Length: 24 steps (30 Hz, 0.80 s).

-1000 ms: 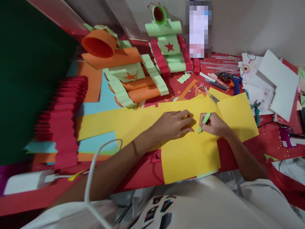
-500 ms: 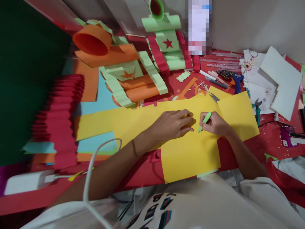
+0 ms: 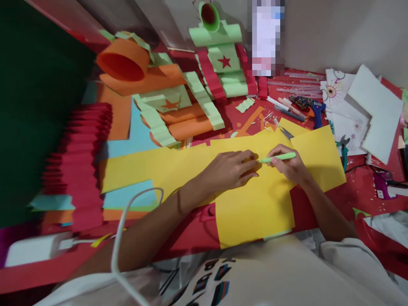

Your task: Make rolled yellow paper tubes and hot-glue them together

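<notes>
Yellow paper sheets (image 3: 255, 212) lie across the red table in front of me. My left hand (image 3: 234, 169) rests flat on the yellow paper with its fingers spread a little. Just to its right, my right hand (image 3: 285, 163) grips a light green cutter knife or pen (image 3: 280, 157), which I cannot tell apart here. It lies nearly level, its tip pointing left close to the fingertips of my left hand. A pair of scissors (image 3: 286, 133) lies partly on the yellow paper beyond my right hand.
Behind the sheets stand an orange paper tank model (image 3: 188, 109) and a green one with a red star (image 3: 228, 59). A blue glue gun (image 3: 316, 111), pens (image 3: 288, 108) and pliers (image 3: 343, 148) lie back right. Pleated red paper (image 3: 84, 178) is left. A white cable (image 3: 116, 238) crosses my left arm.
The green tool in my right hand has swung from steeply slanted to nearly level, its tip now farther up and left. My left hand has stayed in place.
</notes>
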Each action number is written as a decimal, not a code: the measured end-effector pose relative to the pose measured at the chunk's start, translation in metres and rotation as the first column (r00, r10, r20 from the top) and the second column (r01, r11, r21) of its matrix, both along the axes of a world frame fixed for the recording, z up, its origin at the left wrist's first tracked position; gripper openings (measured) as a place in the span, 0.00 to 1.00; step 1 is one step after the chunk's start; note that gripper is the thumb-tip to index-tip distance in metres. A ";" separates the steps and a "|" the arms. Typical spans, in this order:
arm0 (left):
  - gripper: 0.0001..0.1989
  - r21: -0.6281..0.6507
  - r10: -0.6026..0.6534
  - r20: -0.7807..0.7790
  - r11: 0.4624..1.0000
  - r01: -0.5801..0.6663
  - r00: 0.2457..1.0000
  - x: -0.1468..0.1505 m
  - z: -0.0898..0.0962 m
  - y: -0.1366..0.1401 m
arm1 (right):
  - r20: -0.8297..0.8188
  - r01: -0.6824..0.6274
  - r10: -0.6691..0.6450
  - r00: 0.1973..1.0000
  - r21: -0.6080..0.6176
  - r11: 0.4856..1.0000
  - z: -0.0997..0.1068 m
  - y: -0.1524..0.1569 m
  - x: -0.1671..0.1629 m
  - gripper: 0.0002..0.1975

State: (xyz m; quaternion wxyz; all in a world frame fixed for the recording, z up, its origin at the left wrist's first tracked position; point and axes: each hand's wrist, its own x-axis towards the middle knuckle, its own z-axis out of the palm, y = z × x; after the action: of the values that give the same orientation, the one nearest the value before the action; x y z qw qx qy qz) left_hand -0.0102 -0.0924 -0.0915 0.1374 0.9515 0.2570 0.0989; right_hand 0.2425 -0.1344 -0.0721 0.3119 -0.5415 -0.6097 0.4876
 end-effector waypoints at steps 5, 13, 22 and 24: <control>0.18 -0.039 -0.028 0.017 0.999 0.028 0.999 -0.003 0.000 0.004 | 0.232 -0.173 0.096 0.968 0.337 0.926 -0.007 0.000 -0.005 0.13; 0.17 -0.065 0.016 0.063 0.998 -0.012 0.998 -0.005 0.002 0.013 | 0.572 -0.428 0.176 0.801 0.342 0.836 -0.027 0.001 -0.010 0.14; 0.15 0.087 0.294 0.013 0.952 -0.294 0.956 0.000 0.000 0.040 | 0.516 -0.392 0.167 0.840 0.364 0.845 -0.028 0.002 -0.009 0.13; 0.15 0.083 0.326 -0.042 0.943 -0.321 0.945 0.006 0.002 0.043 | 0.493 -0.375 0.163 0.855 0.369 0.850 -0.030 0.003 -0.008 0.13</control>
State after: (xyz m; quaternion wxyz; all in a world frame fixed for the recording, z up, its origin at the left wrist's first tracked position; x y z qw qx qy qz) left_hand -0.0046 -0.0494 -0.0900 0.0762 0.9032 0.4095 0.1036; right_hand 0.2348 -0.1315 -0.1021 0.2083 -0.4568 -0.8322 0.2355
